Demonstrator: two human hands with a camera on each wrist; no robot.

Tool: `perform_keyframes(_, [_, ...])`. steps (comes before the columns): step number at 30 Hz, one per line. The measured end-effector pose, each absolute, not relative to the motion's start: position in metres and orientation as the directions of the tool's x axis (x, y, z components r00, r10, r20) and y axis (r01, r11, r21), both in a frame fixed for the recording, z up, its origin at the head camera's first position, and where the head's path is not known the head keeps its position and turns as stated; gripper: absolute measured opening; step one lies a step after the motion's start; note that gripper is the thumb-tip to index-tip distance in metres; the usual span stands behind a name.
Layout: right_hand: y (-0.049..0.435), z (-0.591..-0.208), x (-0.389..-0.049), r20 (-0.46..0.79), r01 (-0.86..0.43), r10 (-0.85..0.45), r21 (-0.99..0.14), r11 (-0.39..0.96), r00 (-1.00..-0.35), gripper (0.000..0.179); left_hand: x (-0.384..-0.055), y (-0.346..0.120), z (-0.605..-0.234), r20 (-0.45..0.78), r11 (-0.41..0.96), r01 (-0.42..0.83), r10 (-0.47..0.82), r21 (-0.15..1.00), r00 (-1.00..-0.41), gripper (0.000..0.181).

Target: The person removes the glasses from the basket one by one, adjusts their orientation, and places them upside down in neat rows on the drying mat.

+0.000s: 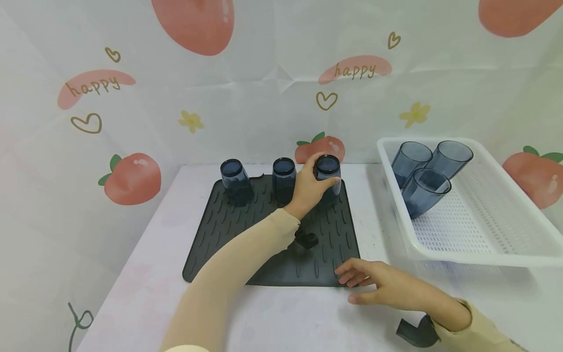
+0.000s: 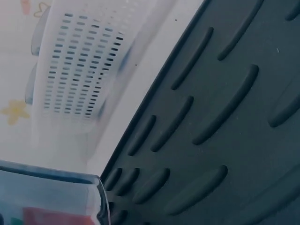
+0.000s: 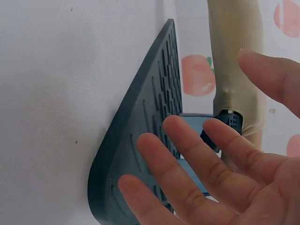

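As the left hand pinches the rightmost glass at the far end of the black mat, a sideways withdrawal could topple the middle glass; right hand spread.

In the left wrist view I'm seeing a dark ridged mat spreading toward three o'clock, a bluish glass poking in around eight, and a white slotted basket standing near ten.

Free lane between dark mat and white basket, left sleeve across mat
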State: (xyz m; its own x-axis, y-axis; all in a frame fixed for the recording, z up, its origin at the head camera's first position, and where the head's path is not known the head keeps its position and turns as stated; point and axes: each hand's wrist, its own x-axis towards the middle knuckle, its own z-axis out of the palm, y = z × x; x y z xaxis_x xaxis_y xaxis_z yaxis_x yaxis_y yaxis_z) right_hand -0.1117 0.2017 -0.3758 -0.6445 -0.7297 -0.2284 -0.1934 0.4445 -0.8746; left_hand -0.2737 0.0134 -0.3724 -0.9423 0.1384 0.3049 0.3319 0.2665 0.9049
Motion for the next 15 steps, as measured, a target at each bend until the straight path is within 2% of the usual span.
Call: perform_keyframes(15, [0.201, -0.378, -0.113, -0.221, -0.209, -0.737, -0.872, 0.442, -0.639, 0.044, -0.287, 0.024, -0.38, 0.226, 0.318, 0.237, 0.071, 0.918, -0.971, 0.071])
